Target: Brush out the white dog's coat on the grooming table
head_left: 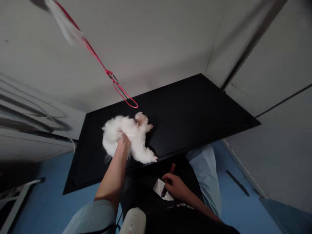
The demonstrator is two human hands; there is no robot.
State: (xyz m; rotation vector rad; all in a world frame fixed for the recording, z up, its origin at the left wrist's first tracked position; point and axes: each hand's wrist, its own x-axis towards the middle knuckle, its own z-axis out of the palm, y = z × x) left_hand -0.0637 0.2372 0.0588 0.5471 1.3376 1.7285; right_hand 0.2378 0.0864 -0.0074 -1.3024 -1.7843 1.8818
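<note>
A small white fluffy dog (140, 143) with a brownish muzzle is on the black table (185, 110), its front paws towards the right and near edge. My left hand (124, 141) grips the dog's side, with its fingertips sunk in the fur. Down in front of my lap, my right hand (174, 183) is closed around a dark red rod-like tool (172, 168), whose exact kind I cannot make out. A white piece that looks like paper or cloth (158, 186) shows beside and under that hand.
A red loop leash (125, 96) hangs from the upper left above the table's far edge. Hoses (26, 118) run along the left wall. A metal frame (19, 201) stands at lower left. On the blue floor at right lies a dark strip (237, 183).
</note>
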